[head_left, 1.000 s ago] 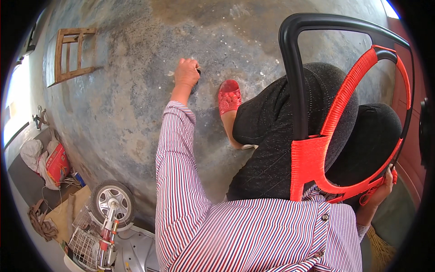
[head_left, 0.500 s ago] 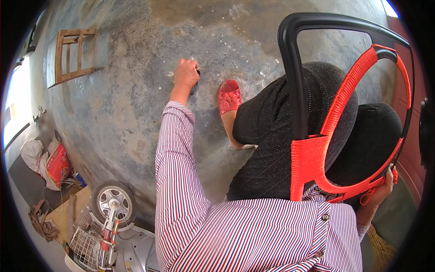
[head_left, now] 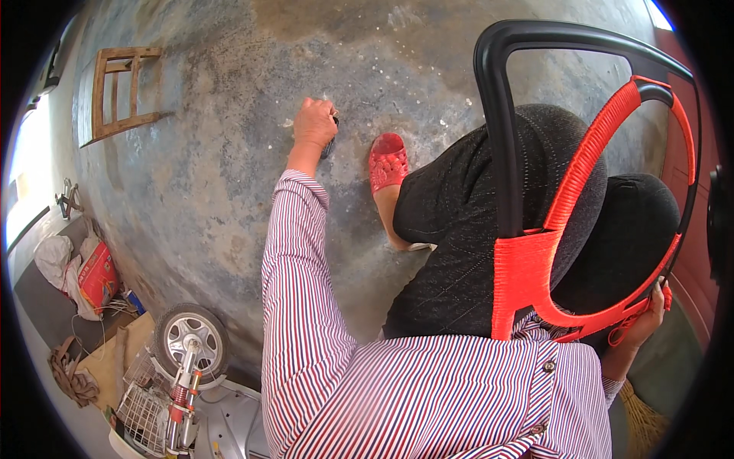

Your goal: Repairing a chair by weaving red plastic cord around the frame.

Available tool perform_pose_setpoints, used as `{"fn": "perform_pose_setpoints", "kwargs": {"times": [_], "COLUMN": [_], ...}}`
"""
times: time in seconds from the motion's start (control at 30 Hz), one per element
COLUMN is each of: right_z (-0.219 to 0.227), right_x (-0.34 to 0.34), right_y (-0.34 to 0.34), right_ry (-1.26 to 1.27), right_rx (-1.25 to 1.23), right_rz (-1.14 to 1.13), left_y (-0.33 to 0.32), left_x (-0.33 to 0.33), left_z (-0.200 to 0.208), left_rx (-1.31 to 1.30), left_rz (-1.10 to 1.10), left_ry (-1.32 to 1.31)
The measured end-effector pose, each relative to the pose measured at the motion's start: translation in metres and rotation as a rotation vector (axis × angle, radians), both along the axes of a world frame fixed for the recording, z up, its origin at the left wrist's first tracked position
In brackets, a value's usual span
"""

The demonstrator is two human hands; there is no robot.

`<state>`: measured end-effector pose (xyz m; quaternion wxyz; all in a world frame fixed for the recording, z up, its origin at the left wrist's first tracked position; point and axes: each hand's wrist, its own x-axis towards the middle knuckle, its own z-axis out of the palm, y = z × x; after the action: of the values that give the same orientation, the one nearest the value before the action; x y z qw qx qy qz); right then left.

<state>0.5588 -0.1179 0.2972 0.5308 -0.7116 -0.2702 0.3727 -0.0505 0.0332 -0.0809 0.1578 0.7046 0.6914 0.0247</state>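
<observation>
A black frame (head_left: 505, 153) with a curved loop wound in red cord (head_left: 527, 264) stands across my lap, leaning on my thighs. At its lower right edge my right hand (head_left: 646, 321) is closed on the red-wound rim. A small red bundle and loose red strands show beside those fingers, and part of the hand is behind the frame. My left hand (head_left: 313, 122) is stretched out ahead, low over the floor, its fingers closed. A dark object (head_left: 331, 139) shows at its right side; its kind and what the fingers hold are hidden.
A red slipper (head_left: 388, 162) is on my foot, right of my left hand. A wooden stool (head_left: 126, 121) is at the far left. Near left are a wheel (head_left: 191, 340), a wire basket (head_left: 144, 405) and bags (head_left: 98, 275). A red door (head_left: 688, 252) borders the right.
The frame has shifted very slightly to the right. Both hands keep their places and their grips.
</observation>
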Motion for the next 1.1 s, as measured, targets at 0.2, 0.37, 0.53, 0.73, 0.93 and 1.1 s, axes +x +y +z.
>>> {"fn": "perform_pose_setpoints", "kwargs": {"times": [0.2, 0.37, 0.53, 0.73, 0.93, 1.1], "right_z": [0.0, 0.0, 0.002, 0.002, 0.001, 0.001], "right_x": [-0.003, -0.004, 0.0, 0.004, 0.013, 0.008], "right_y": [0.002, 0.003, 0.002, 0.0, -0.005, -0.002], "right_ry": [0.015, 0.042, 0.042, 0.042, 0.043, 0.053], "right_rx": [0.01, 0.012, 0.0, 0.005, 0.005, 0.014], "right_rz": [0.019, 0.023, 0.043, 0.045, 0.003, 0.033], "left_y": [-0.001, 0.0, 0.001, 0.002, 0.0, -0.003], "left_x": [0.0, 0.0, -0.001, -0.002, -0.003, -0.003], "left_z": [0.0, 0.0, -0.003, -0.003, -0.005, -0.007], "left_rx": [-0.001, 0.013, 0.02, 0.015, 0.018, 0.023], "left_rz": [0.002, -0.012, -0.025, -0.036, -0.038, -0.034], "left_ry": [0.016, 0.007, -0.008, -0.022, -0.031, -0.043]}}
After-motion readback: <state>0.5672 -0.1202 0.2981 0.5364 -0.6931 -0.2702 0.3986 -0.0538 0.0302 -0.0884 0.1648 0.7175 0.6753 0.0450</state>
